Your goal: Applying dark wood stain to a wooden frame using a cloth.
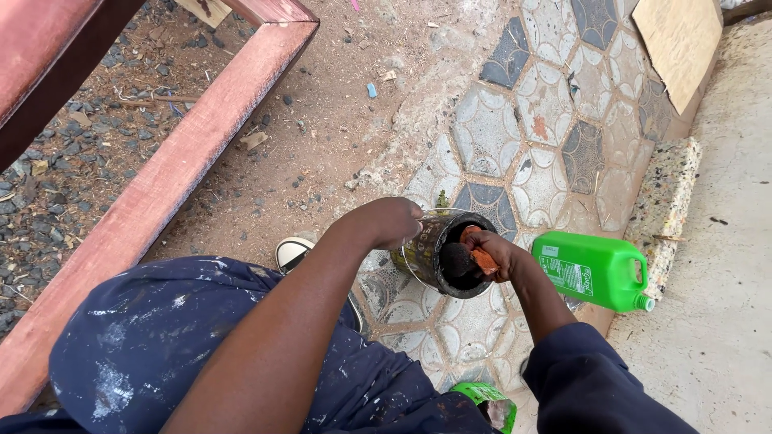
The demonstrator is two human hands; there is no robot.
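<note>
Head camera looks straight down past a paint-flecked dark blue knee onto patterned paving (555,104), where the person crouches over a small, dark, stained tin (441,253). That tin sits tilted rather than upright: its mouth faces up and toward the person's right, so the axis from base to mouth runs slantwise from lower left to upper right in the view.

On the tin's left wall is the left hand (394,221), its grip closed around the side and rim and steadying the tilt; the fingers themselves are mostly hidden behind the knuckles. At the mouth is the right hand (494,251), its grip shut on a reddish-orange rag or sponge (483,259) pressed at the opening; I cannot tell how far inside it goes. So the mouth lies directly toward the right hand, which is the nearer of the two to the opening, while the left hand sits on the opposite side and holds against it.

Just beyond the right wrist, lying on its side on the paving, is a green plastic jug (595,269), cap end pointing away to the right; it is near the tin but not touching it. A second green object (485,399) shows at the bottom edge, partly hidden. Off to the left a reddish wooden frame (177,169) rests on dirt and gravel, well apart from both hands.
</note>
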